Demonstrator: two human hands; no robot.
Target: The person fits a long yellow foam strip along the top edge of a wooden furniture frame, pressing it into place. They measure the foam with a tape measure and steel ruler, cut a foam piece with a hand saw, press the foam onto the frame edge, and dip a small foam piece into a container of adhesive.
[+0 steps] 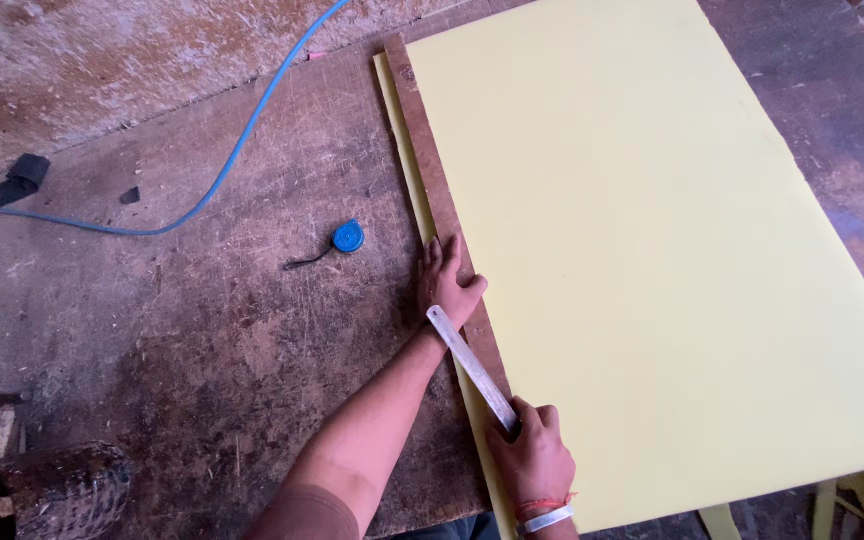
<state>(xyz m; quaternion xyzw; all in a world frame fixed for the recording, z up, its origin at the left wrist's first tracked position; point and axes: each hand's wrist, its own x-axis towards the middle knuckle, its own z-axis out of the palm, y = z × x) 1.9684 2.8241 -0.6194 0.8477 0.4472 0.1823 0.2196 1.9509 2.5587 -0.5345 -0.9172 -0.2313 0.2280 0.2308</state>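
Near the bottom edge of the worn wooden workbench (202, 330), the right hand (532, 455) was clamped around the lower end of a flat grey metal ruler (472, 368), which slanted up toward the left hand (447, 285). That hand lay flat, fingers together, pressing a narrow pale yellow foam strip (404, 150). Just right of both hands spread a large pale yellow foam sheet (652, 250). Left of them, well apart, sat a round blue tape measure (348, 237) and a blue cable (242, 140).

A long metal ruler (472, 368) lies slantwise along the pale yellow sheet's (652, 250) left edge.
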